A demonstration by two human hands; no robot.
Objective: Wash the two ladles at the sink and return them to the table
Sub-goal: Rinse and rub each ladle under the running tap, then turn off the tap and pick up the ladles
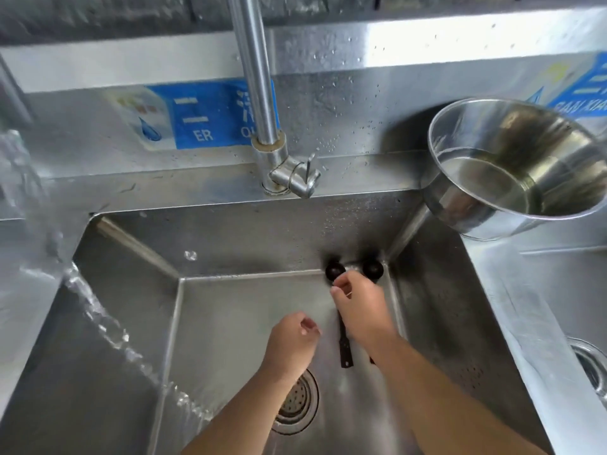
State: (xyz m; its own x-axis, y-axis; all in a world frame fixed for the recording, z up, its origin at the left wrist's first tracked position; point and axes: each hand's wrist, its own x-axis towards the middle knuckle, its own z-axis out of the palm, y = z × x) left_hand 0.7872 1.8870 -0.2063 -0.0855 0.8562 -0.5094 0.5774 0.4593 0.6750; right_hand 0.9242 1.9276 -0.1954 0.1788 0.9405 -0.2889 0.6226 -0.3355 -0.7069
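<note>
The sink [230, 244] takes up nearly everything, and a stream of water [98, 310] slants in from the upper left, away from the hands, so nothing is being rinsed by it yet. A bowl [512, 169] with water in it sits on the right ledge, out of the way. The two ladles [345, 346] lie in the basin's far right corner, bowls against the back wall, handles towards the person. The right hand [359, 310] reaches down over them, fingers pinched; whether it grips one I cannot tell. The left hand [290, 339] hangs loosely curled beside, holding nothing.
</note>
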